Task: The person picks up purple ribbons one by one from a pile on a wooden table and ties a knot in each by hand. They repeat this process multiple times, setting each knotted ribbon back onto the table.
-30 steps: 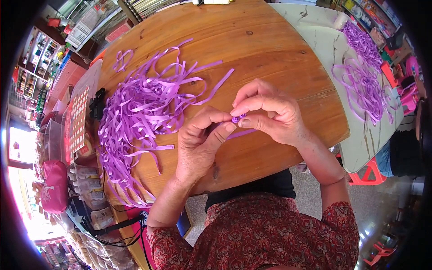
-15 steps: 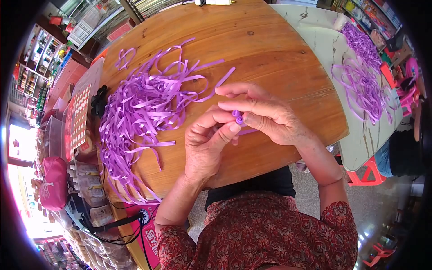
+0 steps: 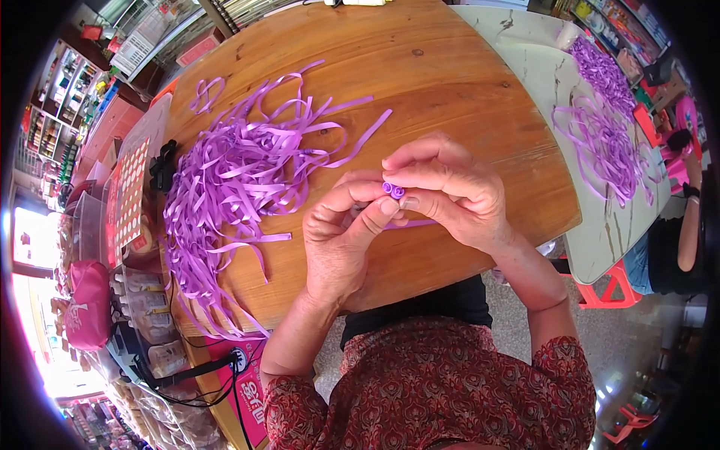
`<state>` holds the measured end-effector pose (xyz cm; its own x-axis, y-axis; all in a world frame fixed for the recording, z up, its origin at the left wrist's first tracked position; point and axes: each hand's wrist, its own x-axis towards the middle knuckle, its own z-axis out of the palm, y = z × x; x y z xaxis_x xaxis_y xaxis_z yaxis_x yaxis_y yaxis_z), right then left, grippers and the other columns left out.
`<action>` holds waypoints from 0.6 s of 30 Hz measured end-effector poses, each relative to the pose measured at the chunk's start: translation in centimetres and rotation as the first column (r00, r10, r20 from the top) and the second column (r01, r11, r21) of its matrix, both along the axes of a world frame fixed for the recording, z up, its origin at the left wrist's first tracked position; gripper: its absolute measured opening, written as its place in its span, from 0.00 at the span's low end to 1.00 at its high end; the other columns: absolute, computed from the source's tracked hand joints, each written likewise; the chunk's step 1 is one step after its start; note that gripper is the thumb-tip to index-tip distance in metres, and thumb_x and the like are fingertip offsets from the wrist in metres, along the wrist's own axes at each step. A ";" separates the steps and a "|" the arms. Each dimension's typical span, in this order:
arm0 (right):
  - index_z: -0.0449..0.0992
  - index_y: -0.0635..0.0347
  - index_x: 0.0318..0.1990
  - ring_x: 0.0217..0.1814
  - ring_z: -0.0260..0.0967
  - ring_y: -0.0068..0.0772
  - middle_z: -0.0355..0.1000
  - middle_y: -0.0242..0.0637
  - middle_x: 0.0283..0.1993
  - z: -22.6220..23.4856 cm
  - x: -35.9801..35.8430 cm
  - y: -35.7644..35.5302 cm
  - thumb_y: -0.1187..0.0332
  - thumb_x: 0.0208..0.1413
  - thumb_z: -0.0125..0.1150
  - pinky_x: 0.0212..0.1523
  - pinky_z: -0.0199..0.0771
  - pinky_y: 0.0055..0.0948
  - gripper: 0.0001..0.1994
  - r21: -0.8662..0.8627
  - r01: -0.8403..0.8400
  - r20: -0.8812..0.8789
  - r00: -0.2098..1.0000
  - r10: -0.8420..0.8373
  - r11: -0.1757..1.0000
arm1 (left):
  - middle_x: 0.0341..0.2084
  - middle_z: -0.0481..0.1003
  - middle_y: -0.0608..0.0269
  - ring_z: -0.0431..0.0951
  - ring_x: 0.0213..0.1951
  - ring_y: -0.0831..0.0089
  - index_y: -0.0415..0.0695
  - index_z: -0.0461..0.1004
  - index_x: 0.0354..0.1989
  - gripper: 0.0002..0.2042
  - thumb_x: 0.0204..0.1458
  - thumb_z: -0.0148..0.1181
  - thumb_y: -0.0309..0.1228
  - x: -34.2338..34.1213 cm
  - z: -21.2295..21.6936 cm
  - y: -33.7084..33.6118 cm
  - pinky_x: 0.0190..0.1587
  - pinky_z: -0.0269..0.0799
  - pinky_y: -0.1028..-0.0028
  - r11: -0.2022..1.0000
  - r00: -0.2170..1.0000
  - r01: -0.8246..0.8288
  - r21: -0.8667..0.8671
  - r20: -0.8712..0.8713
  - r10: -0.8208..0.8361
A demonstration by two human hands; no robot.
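While our left hand (image 3: pixel 335 234) is pinching two small purple rolls (image 3: pixel 397 192), our right hand (image 3: pixel 466 193) is holding them too. We should be pressing gently and evenly.

Wooden table: brown (image 3: pixel 480 90), dark knots in the grain.
Ribbon heap: purple (image 3: pixel 232 169), loosely tangled, at nine o'clock on the wood.
Ribbon loop: small, purple (image 3: pixel 207 94), ten o'clock.
Marbled table: white (image 3: pixel 600 255), three o'clock from the wood.
Dense bundle: purple ribbon (image 3: pixel 604 75), its one o'clock.
Loose bundle: purple ribbon (image 3: pixel 609 146), its three o'clock.

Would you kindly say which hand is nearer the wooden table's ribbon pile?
Left: the left hand is just right of the ribbon pile, the right hand farther right.
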<state>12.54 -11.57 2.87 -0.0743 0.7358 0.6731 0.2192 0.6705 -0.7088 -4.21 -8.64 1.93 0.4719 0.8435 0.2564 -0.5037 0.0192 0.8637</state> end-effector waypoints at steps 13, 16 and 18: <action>0.69 0.66 0.43 0.47 0.72 0.41 0.71 0.49 0.45 0.7 3.1 -1.0 0.74 0.58 0.50 0.50 0.71 0.40 0.08 -0.079 -0.249 -0.653 0.745 0.139 0.965 | 0.35 0.75 0.61 0.75 0.39 0.73 0.38 0.75 0.36 0.05 0.51 0.59 0.21 -1.5 0.6 2.3 0.48 0.67 0.72 0.992 0.987 -0.117 -0.054 0.103 0.122; 0.70 0.67 0.43 0.45 0.73 0.41 0.74 0.49 0.42 2.0 5.0 -1.1 0.73 0.59 0.49 0.50 0.73 0.39 0.08 0.034 -0.408 -0.793 0.544 0.273 0.912 | 0.34 0.75 0.63 0.73 0.36 0.74 0.38 0.71 0.41 0.09 0.52 0.57 0.21 -2.3 1.1 2.9 0.49 0.66 0.73 0.975 0.972 -0.218 0.040 0.099 0.213; 0.70 0.68 0.45 0.41 0.73 0.38 0.74 0.47 0.39 2.7 6.4 -1.8 0.72 0.60 0.48 0.47 0.74 0.37 0.10 0.141 -0.412 -0.782 0.511 0.357 0.900 | 0.34 0.74 0.62 0.73 0.34 0.74 0.38 0.70 0.43 0.10 0.52 0.57 0.21 -1.8 1.6 3.0 0.46 0.68 0.74 0.980 0.972 -0.188 0.056 0.153 0.178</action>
<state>18.97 -13.35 5.62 0.1663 0.8044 0.5704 -0.6991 0.5041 -0.5070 -5.98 -5.64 3.53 0.2637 0.8896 0.3730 -0.6145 -0.1432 0.7758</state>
